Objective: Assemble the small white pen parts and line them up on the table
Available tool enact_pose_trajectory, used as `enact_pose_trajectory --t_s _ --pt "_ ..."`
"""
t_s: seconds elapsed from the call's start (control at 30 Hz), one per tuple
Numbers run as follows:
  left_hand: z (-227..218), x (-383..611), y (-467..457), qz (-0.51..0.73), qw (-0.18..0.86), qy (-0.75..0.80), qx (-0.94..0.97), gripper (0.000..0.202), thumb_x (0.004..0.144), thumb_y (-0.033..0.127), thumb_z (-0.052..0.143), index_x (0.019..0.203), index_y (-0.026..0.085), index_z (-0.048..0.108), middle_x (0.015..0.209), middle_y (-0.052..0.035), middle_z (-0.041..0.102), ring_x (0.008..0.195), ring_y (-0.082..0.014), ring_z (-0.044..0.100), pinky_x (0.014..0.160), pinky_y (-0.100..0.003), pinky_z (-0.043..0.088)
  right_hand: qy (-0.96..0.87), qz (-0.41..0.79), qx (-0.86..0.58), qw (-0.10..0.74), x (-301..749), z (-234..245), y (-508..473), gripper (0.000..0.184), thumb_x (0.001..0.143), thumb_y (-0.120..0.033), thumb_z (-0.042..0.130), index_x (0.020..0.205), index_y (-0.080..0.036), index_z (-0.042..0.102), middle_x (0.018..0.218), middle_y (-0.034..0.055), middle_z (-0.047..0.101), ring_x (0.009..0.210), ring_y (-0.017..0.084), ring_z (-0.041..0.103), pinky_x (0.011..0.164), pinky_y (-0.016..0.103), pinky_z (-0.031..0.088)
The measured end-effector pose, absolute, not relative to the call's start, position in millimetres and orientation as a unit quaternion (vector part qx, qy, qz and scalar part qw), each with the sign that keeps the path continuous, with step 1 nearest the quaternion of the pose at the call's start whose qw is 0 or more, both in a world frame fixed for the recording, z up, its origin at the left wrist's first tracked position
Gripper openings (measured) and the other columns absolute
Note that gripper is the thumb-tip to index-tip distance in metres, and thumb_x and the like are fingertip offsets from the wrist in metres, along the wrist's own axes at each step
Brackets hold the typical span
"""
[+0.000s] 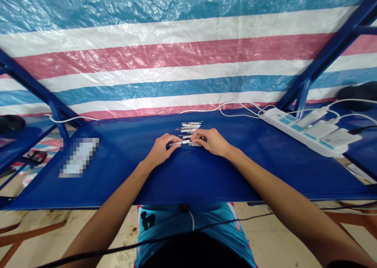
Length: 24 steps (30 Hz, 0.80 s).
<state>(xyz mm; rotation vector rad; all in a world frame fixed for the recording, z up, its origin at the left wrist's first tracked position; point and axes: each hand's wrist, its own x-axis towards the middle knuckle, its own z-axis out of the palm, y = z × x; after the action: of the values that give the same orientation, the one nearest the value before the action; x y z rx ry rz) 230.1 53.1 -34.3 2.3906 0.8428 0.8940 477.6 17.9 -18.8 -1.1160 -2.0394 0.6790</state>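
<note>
My left hand (163, 149) pinches one end of a slim pen (185, 142), which has a white section in its middle and lies nearly level just above the table. At the pen's other end are the closed fingertips of my right hand (212, 142); the exact contact is small and partly hidden. Behind and under my fingers lies a loose row of several similar pens (191, 125), white with dark and clear-looking parts. My right hand covers part of the row. Nearer to me, a tiny dark piece (187, 152) rests on the blue table (188, 177).
A white power strip (306, 132) with plugged-in chargers and cables stands at the right. A blurred-out flat light object (79, 158) lies at the left. White cable (232, 112) runs along the back edge, before a striped plastic sheet (188, 55). Blue metal frame bars rise at both sides.
</note>
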Motion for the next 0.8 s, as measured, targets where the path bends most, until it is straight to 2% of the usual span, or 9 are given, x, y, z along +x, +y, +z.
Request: enact_pose_trajectory --t_s 0.33,0.63,0.8 --pt "-35.5 230.5 54.3 0.315 0.217 0.286 0.878 0.019 0.098 0.028 0.063 0.105 0.021 0.079 0.096 -0.0076 0.081 0.089 -0.023 0.071 0.087 -0.036 0.059 -0.792 0.268 -0.428 0.341 476.8 -19.1 17.4 0.011 0.092 -0.017 0.06 0.088 -0.022 0.068 0.073 -0.0007 0.075 0.065 0.015 0.066 0.069 0.024 0.044" --pt "-34.2 230.9 53.8 0.329 0.214 0.291 0.873 0.02 0.099 0.032 0.062 0.104 0.021 0.078 0.097 -0.007 0.08 0.085 -0.022 0.071 0.086 -0.035 0.059 -0.789 0.26 -0.421 0.364 474.5 -18.8 16.7 0.004 0.092 -0.023 0.063 0.091 -0.023 0.067 0.075 -0.0003 0.075 0.066 0.016 0.067 0.067 0.025 0.045" --pt "-33.0 231.3 53.5 0.329 0.218 0.296 0.87 0.02 0.099 0.032 0.06 0.104 0.021 0.077 0.097 -0.0065 0.08 0.085 -0.022 0.071 0.084 -0.034 0.058 -0.792 0.239 -0.419 0.374 476.6 -16.2 16.7 0.011 0.092 -0.033 0.064 0.097 -0.023 0.068 0.079 0.0011 0.076 0.066 0.017 0.066 0.066 0.027 0.046"
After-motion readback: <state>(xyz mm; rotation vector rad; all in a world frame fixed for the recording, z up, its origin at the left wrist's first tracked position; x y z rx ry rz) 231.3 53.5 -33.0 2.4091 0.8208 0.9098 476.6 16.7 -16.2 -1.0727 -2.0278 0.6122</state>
